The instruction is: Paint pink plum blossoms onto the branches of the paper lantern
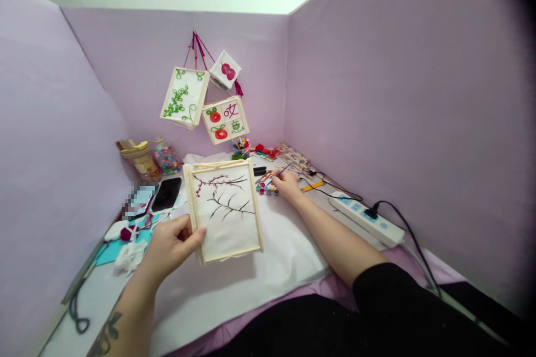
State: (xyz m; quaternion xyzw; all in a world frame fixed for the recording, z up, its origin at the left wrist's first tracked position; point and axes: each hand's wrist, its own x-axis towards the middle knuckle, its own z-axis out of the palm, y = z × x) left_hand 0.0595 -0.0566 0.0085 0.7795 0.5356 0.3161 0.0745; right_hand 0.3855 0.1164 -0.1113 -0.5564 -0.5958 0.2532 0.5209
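My left hand (178, 242) grips the lower left edge of a wooden-framed box panel (230, 237), thumb on its front. The white face bears dark painted branches, the upper one dotted with pink-red blossoms. It is held raised and slightly tilted above the white table cover. Farther back, my right hand (287, 185) pinches a thin blue paintbrush (285, 169) over a set of small paint pots (267, 189). Whether the brush tip touches the paint is too small to tell.
A white power strip (368, 217) with black cables lies at the right. Two phones, one a dark phone (166, 195), white tissue (129, 256) and yarn lie at the left. Jars (166, 160) stand at the back. Framed pictures (185, 97) hang on the lilac partition (355, 77).
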